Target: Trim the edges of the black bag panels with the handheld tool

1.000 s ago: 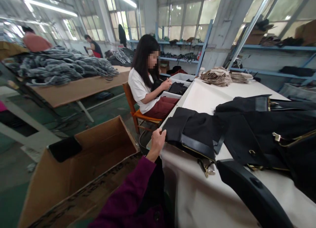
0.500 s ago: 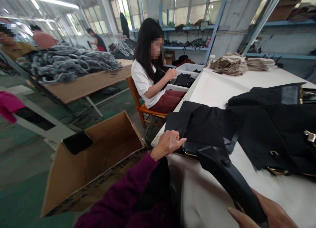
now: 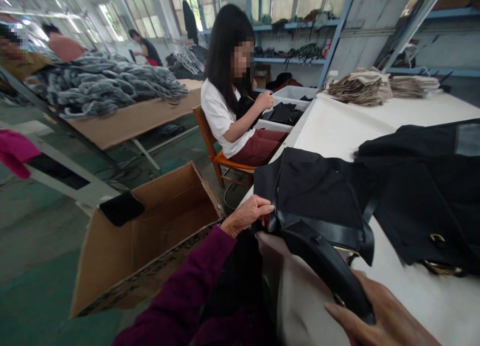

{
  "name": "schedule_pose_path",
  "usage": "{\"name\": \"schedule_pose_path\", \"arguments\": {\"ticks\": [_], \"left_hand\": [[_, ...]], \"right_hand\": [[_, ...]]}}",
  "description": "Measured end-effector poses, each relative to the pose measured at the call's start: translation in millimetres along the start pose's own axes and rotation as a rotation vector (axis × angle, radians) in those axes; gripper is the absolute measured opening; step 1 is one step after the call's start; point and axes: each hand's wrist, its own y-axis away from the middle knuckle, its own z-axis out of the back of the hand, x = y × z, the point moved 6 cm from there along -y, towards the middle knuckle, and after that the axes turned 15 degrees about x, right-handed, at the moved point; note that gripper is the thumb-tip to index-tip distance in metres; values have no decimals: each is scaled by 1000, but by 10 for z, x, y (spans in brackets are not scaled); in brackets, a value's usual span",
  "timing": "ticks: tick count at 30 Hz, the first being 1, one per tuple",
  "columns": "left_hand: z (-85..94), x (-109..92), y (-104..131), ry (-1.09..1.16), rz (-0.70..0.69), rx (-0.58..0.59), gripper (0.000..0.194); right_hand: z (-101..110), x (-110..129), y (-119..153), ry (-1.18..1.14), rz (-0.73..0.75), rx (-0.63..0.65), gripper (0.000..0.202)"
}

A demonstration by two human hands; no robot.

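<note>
My left hand (image 3: 245,215) is closed in a pinch on the near left edge of a black fabric bag piece (image 3: 317,183), which lies at the table's edge. A gold zipper (image 3: 344,249) shows along its near side. My right hand (image 3: 390,308) is wrapped round the grip of a black handheld tool (image 3: 322,266) with a long curved body; its exact kind I cannot make out. The tool's front end is at the bag piece's near edge, close to my left fingers. Whether it touches the fabric is unclear.
More black bag pieces (image 3: 423,201) with gold fittings lie to the right on the white table (image 3: 348,121). Behind them are stacks of beige cloth (image 3: 360,88). An open cardboard box (image 3: 150,256) stands at my left. A seated co-worker (image 3: 228,116) handles black material beyond the table corner.
The tool and my right hand have moved left, bringing the tool's front end nearer my left hand. My left fingers now pinch the fabric edge. More of the zipper shows right of the tool.
</note>
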Motion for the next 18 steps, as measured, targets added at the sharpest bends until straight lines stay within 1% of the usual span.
{"name": "schedule_pose_path", "arguments": {"ticks": [2,5,7,9,11,14,16,18], "left_hand": [[3,19,-7,31,5,24,41],[18,40,-4,82,9,54,40],[25,47,-2,133,4,76,38],[27,50,-6,188,-3,101,37],[25,58,-16,229,1,123,36],[22,77,-32,262,15,138,37],[22,87,-37,274,15,140,37],[25,96,-36,280,16,141,37]], "right_hand": [[-23,53,-53,-38,-1,16,32],[-47,123,-157,-43,19,45,29],[-30,173,-226,-32,33,56,27],[34,221,-265,-15,36,35,24],[134,243,-258,1,19,-23,24],[254,212,-169,25,-17,-102,28],[248,174,-106,36,-31,-96,28],[169,158,-76,19,-27,-49,27]]}}
